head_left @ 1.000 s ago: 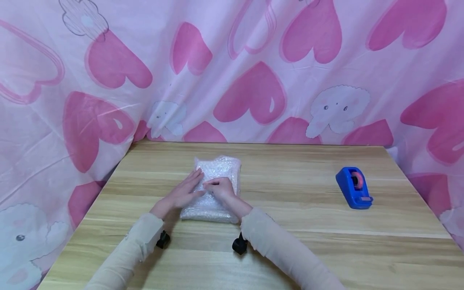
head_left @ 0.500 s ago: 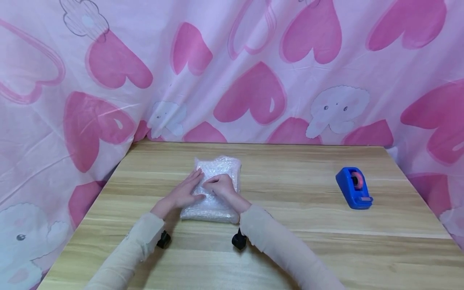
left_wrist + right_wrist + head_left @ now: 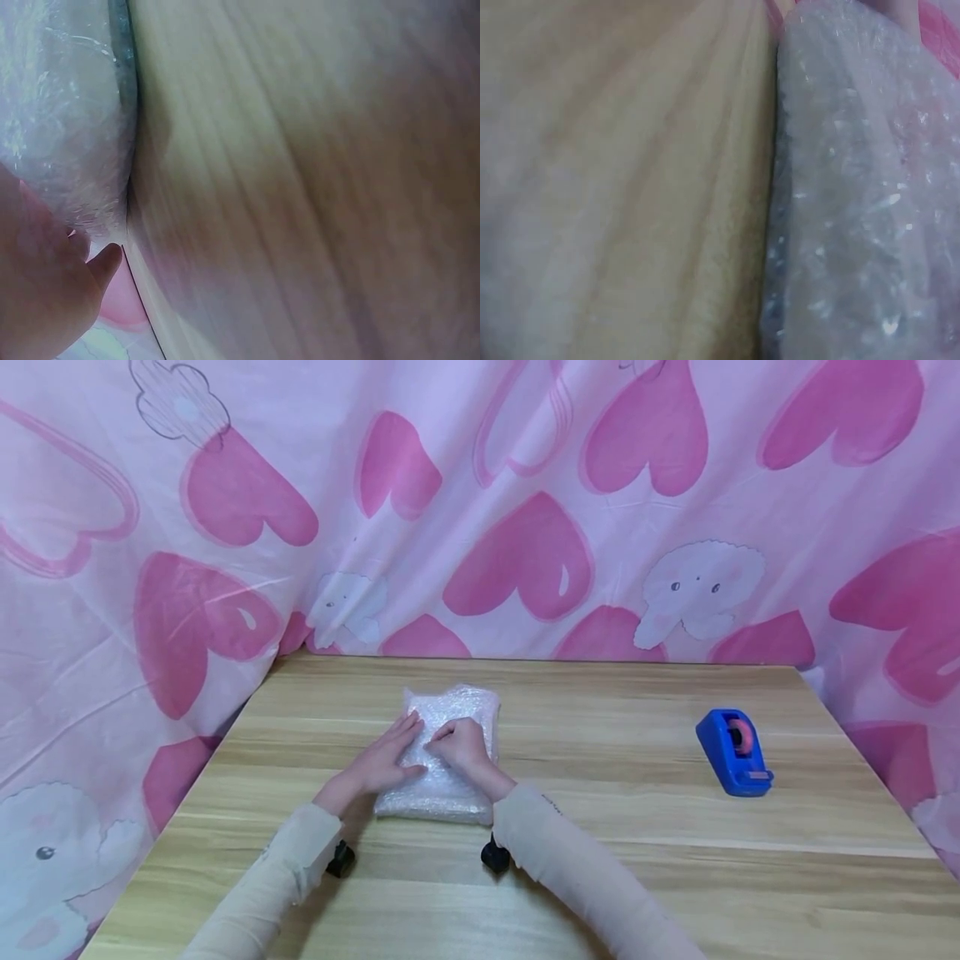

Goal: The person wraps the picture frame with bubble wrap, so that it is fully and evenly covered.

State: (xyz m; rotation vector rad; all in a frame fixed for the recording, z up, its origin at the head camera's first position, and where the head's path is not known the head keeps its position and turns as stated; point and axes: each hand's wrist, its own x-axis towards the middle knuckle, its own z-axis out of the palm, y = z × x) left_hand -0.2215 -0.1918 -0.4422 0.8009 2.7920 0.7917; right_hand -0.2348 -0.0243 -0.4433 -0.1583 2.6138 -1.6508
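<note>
A flat package in clear bubble wrap (image 3: 459,702) lies on the wooden table, left of the middle. My left hand (image 3: 381,764) rests on its left side with fingers spread and straight. Over the middle of the package, my right hand (image 3: 463,750) has its fingers curled and bent down to the wrap; nothing shows between the fingertips. In the left wrist view the left hand (image 3: 41,277) is at the lower left beside the bubble wrap (image 3: 67,112). The right wrist view is mostly table and bubble wrap (image 3: 855,195), with only bits of skin at the top.
A blue tape dispenser (image 3: 731,756) holding a pink roll stands on the right of the table (image 3: 600,735). Behind and beside the table hangs a pink curtain (image 3: 420,552) with hearts. Black wrist cameras hang beneath both sleeves.
My right hand has shifted slightly to the right over the package, its fingers still curled. The left hand and the package have stayed in place; the view has tilted a little.
</note>
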